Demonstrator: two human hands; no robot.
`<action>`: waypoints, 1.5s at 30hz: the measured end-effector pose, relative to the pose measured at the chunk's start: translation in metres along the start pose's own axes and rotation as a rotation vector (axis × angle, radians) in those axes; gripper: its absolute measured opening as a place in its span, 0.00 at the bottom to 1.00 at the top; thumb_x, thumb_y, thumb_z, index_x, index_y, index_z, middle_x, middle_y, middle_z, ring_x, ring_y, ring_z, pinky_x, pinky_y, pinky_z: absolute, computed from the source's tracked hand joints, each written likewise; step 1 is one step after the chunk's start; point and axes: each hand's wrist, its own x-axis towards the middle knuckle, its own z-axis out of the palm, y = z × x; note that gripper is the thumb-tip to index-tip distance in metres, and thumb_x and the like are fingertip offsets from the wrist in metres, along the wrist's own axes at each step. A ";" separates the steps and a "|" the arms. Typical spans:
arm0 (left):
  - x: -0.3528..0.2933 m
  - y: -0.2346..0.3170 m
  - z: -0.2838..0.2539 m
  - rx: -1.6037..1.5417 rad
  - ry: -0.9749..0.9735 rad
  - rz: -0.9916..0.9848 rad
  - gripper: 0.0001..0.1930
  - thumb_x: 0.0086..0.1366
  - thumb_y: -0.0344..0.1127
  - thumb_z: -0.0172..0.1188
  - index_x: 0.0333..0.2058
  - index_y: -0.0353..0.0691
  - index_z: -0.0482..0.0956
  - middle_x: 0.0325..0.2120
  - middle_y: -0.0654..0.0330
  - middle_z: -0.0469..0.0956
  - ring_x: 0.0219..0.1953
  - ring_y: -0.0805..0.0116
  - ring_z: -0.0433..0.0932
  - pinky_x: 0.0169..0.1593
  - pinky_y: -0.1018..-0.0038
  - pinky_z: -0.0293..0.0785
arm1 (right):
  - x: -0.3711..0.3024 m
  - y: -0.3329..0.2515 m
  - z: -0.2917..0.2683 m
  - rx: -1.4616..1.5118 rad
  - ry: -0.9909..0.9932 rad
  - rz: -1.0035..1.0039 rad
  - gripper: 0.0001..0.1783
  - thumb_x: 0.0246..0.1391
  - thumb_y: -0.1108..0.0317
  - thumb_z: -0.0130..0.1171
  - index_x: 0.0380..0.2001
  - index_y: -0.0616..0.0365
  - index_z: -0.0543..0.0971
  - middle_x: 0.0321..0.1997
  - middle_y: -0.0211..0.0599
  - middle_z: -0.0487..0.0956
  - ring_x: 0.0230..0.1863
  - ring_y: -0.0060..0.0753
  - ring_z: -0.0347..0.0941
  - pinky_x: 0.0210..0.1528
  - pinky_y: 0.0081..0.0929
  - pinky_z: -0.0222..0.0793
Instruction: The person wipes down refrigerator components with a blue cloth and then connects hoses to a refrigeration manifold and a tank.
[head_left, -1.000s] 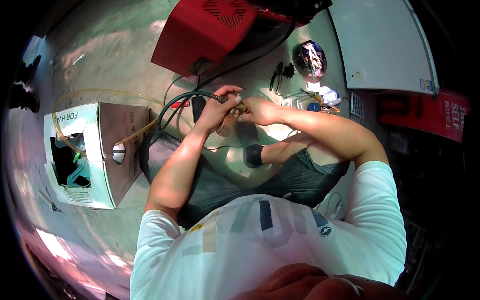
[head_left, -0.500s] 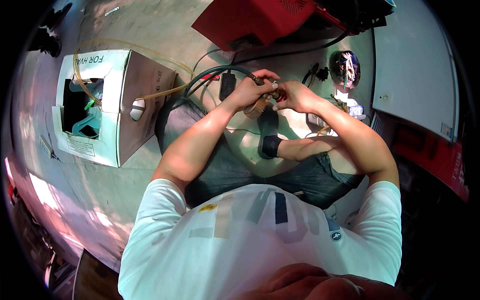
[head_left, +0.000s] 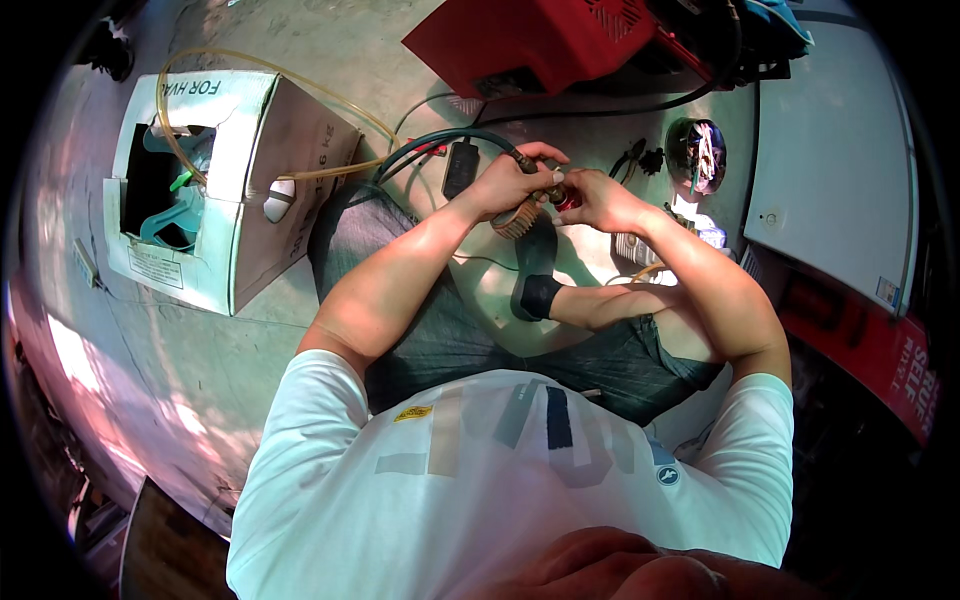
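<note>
My left hand (head_left: 500,188) is closed round the metal end of a dark hose (head_left: 440,137), which arcs in from the left. Below its fingers hangs a tan, ridged, brush-like piece (head_left: 515,219), whose exact kind I cannot make out. Meeting it from the right, my right hand (head_left: 608,202) pinches a small red round fitting (head_left: 570,198) against the brass-coloured end of the hose assembly. Both hands are held together above my foot, and the fingers partly hide the joint.
At left stands a white cardboard box (head_left: 290,150) with a teal canister (head_left: 180,222) inside and a yellowish tube (head_left: 335,95). A red machine (head_left: 540,50) lies ahead. A black adapter (head_left: 460,170), a round bowl (head_left: 680,180) and a pale cabinet (head_left: 830,150) are also around.
The whole view has shifted slightly. Both hands stay together at the hose end, and the red fitting under the right fingers shows a little more.
</note>
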 end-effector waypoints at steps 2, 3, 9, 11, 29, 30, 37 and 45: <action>0.000 -0.001 0.000 0.007 0.006 -0.001 0.16 0.68 0.31 0.62 0.54 0.39 0.77 0.27 0.70 0.75 0.29 0.82 0.75 0.34 0.82 0.74 | 0.000 -0.007 0.000 -0.049 0.001 0.031 0.23 0.43 0.59 0.75 0.36 0.67 0.80 0.35 0.49 0.81 0.39 0.48 0.79 0.43 0.39 0.73; 0.000 -0.001 0.000 0.009 0.009 -0.002 0.16 0.68 0.31 0.62 0.54 0.39 0.77 0.27 0.70 0.75 0.29 0.81 0.75 0.34 0.82 0.74 | 0.000 -0.012 -0.001 -0.089 0.002 0.047 0.24 0.43 0.59 0.75 0.37 0.67 0.80 0.36 0.50 0.81 0.41 0.48 0.79 0.44 0.39 0.73; -0.001 0.004 0.001 -0.003 0.020 -0.027 0.16 0.68 0.32 0.63 0.54 0.40 0.77 0.28 0.70 0.76 0.30 0.81 0.76 0.34 0.82 0.74 | -0.006 -0.021 0.014 -0.232 0.201 0.072 0.28 0.42 0.56 0.77 0.40 0.64 0.77 0.40 0.48 0.78 0.43 0.51 0.77 0.47 0.43 0.73; 0.002 0.004 0.001 0.003 0.028 -0.023 0.16 0.69 0.33 0.63 0.54 0.40 0.78 0.29 0.70 0.76 0.30 0.81 0.76 0.34 0.82 0.74 | -0.007 -0.018 0.017 -0.272 0.238 0.075 0.30 0.41 0.55 0.77 0.41 0.62 0.76 0.40 0.47 0.77 0.43 0.52 0.77 0.47 0.44 0.73; -0.003 0.017 -0.002 -0.210 0.029 0.012 0.12 0.70 0.35 0.62 0.49 0.38 0.77 0.29 0.65 0.78 0.26 0.77 0.77 0.30 0.79 0.76 | -0.002 0.025 -0.025 1.273 -0.516 0.092 0.22 0.72 0.61 0.48 0.59 0.68 0.71 0.48 0.46 0.80 0.43 0.31 0.79 0.46 0.32 0.79; -0.003 0.019 -0.001 -0.232 0.033 0.015 0.11 0.70 0.35 0.63 0.47 0.38 0.77 0.29 0.63 0.79 0.26 0.77 0.78 0.29 0.79 0.76 | 0.000 0.030 -0.023 1.376 -0.587 0.049 0.23 0.73 0.59 0.46 0.59 0.68 0.71 0.50 0.48 0.80 0.45 0.32 0.79 0.47 0.33 0.80; -0.003 0.009 -0.003 -0.127 0.100 0.029 0.09 0.72 0.39 0.61 0.38 0.39 0.76 0.28 0.63 0.80 0.26 0.78 0.77 0.30 0.79 0.74 | -0.002 -0.013 -0.001 0.630 -0.186 0.161 0.21 0.64 0.61 0.59 0.54 0.64 0.74 0.42 0.40 0.80 0.32 0.26 0.76 0.32 0.29 0.74; -0.005 0.006 0.000 -0.164 0.065 0.082 0.10 0.73 0.37 0.58 0.32 0.39 0.75 0.26 0.61 0.82 0.24 0.78 0.78 0.28 0.80 0.74 | -0.004 -0.044 0.004 0.618 -0.210 0.301 0.10 0.56 0.62 0.68 0.29 0.55 0.81 0.19 0.20 0.69 0.20 0.14 0.62 0.20 0.19 0.53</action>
